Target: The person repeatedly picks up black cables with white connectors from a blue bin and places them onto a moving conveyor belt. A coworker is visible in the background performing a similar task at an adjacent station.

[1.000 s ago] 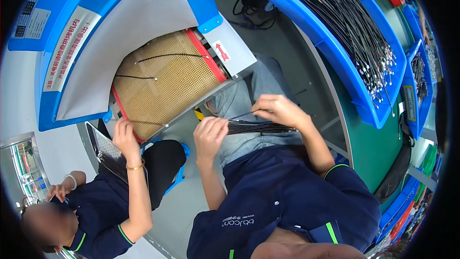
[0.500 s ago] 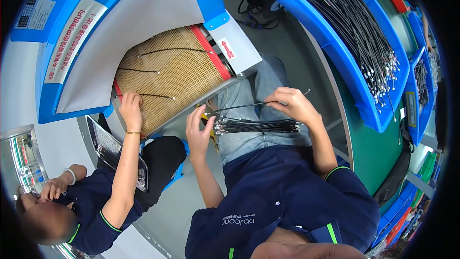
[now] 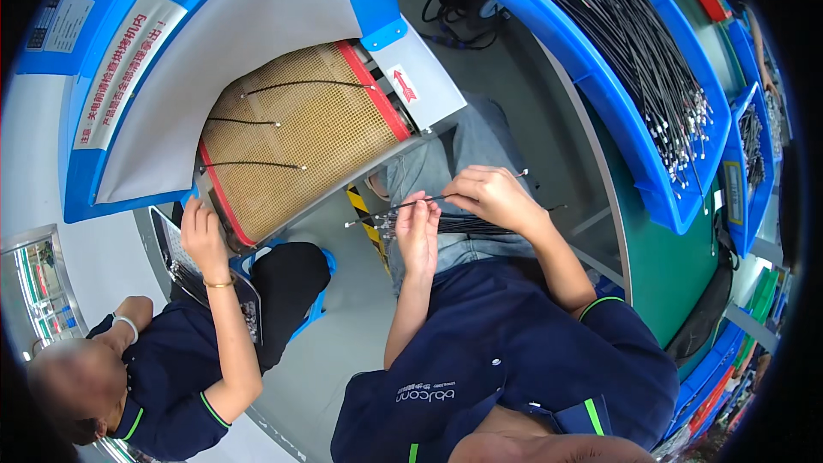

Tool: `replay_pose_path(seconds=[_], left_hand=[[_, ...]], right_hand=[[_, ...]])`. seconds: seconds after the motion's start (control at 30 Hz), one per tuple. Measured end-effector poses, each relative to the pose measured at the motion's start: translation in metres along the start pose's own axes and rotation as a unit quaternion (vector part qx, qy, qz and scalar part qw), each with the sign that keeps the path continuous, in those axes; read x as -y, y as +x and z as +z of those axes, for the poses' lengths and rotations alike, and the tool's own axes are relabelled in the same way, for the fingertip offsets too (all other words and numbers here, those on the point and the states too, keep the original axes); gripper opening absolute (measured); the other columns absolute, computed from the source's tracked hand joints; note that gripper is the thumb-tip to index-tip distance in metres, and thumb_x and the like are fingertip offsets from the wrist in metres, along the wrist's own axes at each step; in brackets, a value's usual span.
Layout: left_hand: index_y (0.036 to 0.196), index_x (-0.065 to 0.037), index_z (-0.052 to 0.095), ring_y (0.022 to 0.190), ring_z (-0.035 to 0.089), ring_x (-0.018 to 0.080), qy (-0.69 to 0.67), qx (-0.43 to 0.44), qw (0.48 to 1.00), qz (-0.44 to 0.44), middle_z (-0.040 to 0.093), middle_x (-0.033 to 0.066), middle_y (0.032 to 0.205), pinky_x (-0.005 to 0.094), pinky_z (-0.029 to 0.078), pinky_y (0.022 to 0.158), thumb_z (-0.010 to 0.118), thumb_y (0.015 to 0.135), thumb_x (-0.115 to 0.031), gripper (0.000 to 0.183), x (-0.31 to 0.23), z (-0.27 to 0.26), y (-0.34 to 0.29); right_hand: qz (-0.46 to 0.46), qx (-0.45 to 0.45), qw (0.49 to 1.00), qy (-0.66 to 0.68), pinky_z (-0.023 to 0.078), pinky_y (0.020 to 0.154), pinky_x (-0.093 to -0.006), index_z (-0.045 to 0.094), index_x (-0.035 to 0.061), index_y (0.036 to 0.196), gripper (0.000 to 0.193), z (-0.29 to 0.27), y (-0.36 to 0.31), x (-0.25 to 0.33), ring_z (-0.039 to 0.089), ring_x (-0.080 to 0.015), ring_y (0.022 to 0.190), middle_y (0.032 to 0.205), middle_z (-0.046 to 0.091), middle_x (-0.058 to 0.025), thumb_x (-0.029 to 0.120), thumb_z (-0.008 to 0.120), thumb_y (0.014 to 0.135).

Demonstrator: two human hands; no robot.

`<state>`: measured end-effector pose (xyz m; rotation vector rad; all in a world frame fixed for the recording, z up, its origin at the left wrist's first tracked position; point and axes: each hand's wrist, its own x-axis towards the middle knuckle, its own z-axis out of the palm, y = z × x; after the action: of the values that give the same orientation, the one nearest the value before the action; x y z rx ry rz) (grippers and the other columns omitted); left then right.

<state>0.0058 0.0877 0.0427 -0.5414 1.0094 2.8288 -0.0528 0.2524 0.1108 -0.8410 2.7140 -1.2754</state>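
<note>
A thin black cable [image 3: 375,218] with small connectors at its ends stretches across in front of me, above my lap. My left hand [image 3: 417,230] pinches it near its middle. Close beside, my right hand [image 3: 490,197] grips the same cable, and its far end sticks out past the knuckles. Across my thighs lies a bundle of similar black cables [image 3: 480,225], partly hidden behind both hands. On the tan mesh conveyor belt [image 3: 317,129], ahead and to the left, three single cables lie apart: an upper cable [image 3: 309,82], a middle cable [image 3: 244,122] and a lower cable [image 3: 257,165].
A blue machine hood [image 3: 214,0] with a pale curtain [image 3: 180,111] covers the belt's far side. At the left sits a co-worker, whose hand [image 3: 204,238] is by the belt's corner. A blue bin [image 3: 591,90] full of cables stands on the green table [image 3: 669,291] to the right.
My left hand has moved right and closed on the cable, which my right hand held before. The co-worker's hand has drawn back from the belt. The belt's cables sit slightly further left.
</note>
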Motion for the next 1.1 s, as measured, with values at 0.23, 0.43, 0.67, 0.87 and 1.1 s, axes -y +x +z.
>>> replay_pose_path(seconds=[0.23, 0.43, 0.67, 0.87, 1.1], left_hand=[[0.105, -0.004, 0.058, 0.088, 0.057, 0.011, -0.005, -0.034, 0.998, 0.05, 0.059, 0.0037, 0.096, 0.0257, 0.05, 0.08, 0.055, 0.096, -0.014, 0.013, -0.015, -0.026, 0.008], [0.105, -0.005, 0.06, 0.088, 0.057, 0.0117, 0.006, -0.053, 0.995, 0.079, 0.059, 0.003, 0.097, 0.0264, 0.05, 0.08, 0.056, 0.095, -0.016, 0.015, -0.027, -0.033, 0.009], [0.105, -0.005, 0.059, 0.088, 0.057, 0.0115, 0.006, -0.048, 0.995, 0.092, 0.059, 0.0029, 0.096, 0.0256, 0.05, 0.08, 0.055, 0.095, -0.015, 0.014, -0.032, -0.034, 0.011], [0.104, -0.005, 0.059, 0.087, 0.057, 0.0111, 0.005, -0.066, 0.993, 0.098, 0.059, 0.0026, 0.094, 0.0256, 0.05, 0.079, 0.055, 0.095, -0.015, 0.013, -0.037, -0.027, 0.007], [0.103, -0.004, 0.059, 0.085, 0.057, 0.0111, 0.032, -0.057, 0.993, 0.095, 0.059, 0.0033, 0.092, 0.0253, 0.051, 0.079, 0.055, 0.095, -0.015, 0.013, -0.035, -0.028, 0.012]], right_hand=[[0.008, -0.009, 1.0, -0.028, 0.048, 0.069, -0.0384, 0.066, 0.0057, 0.083, 0.012, -0.014, -0.002, -0.013, 0.06, -0.0266, 0.074, 0.077, 0.062, -0.0079, 0.016, 0.068, 0.077], [0.079, 0.003, 0.997, 0.025, 0.051, 0.072, -0.0351, 0.067, 0.0019, 0.09, 0.013, -0.027, -0.007, -0.016, 0.063, -0.0272, 0.079, 0.083, 0.065, -0.01, 0.011, 0.068, 0.081], [0.105, -0.033, 0.99, 0.083, 0.052, 0.069, -0.033, 0.066, 0.0015, 0.092, 0.013, -0.021, -0.009, -0.017, 0.064, -0.0249, 0.079, 0.085, 0.065, -0.0097, 0.009, 0.067, 0.083], [0.091, -0.051, 0.987, 0.123, 0.05, 0.065, -0.0325, 0.065, 0.001, 0.089, 0.011, -0.021, -0.009, -0.016, 0.063, -0.0219, 0.075, 0.082, 0.064, -0.0091, 0.009, 0.068, 0.082], [0.05, -0.026, 0.993, 0.108, 0.048, 0.064, -0.0334, 0.064, 0.0018, 0.086, 0.01, -0.026, -0.018, -0.02, 0.059, -0.0232, 0.072, 0.077, 0.06, -0.0086, 0.01, 0.068, 0.081]])
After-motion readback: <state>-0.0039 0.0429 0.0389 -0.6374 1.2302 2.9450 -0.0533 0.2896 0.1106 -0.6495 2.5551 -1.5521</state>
